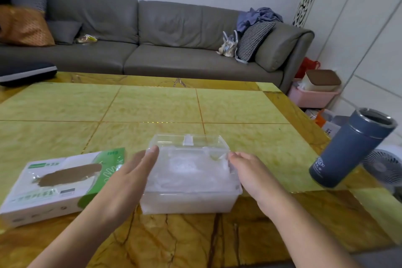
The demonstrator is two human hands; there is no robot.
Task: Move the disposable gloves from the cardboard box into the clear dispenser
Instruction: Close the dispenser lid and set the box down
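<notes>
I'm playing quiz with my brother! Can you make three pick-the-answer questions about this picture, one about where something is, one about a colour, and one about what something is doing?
1. Where is the cardboard box?
A. To the left of the clear dispenser
B. On the sofa
C. Inside the dispenser

2. What colour is the flask?
A. Red
B. Dark blue
C. Yellow

3. What is the left hand doing?
A. Gripping the flask
B. Making a fist in the air
C. Lying open, fingers straight, against the dispenser's left side

Answers: 1 A, the box lies on the table beside the dispenser's left side. 2 B, its body is dark blue with a silver rim. 3 C, the fingers are straight along the dispenser wall, while the right hand is at the other side.
</notes>
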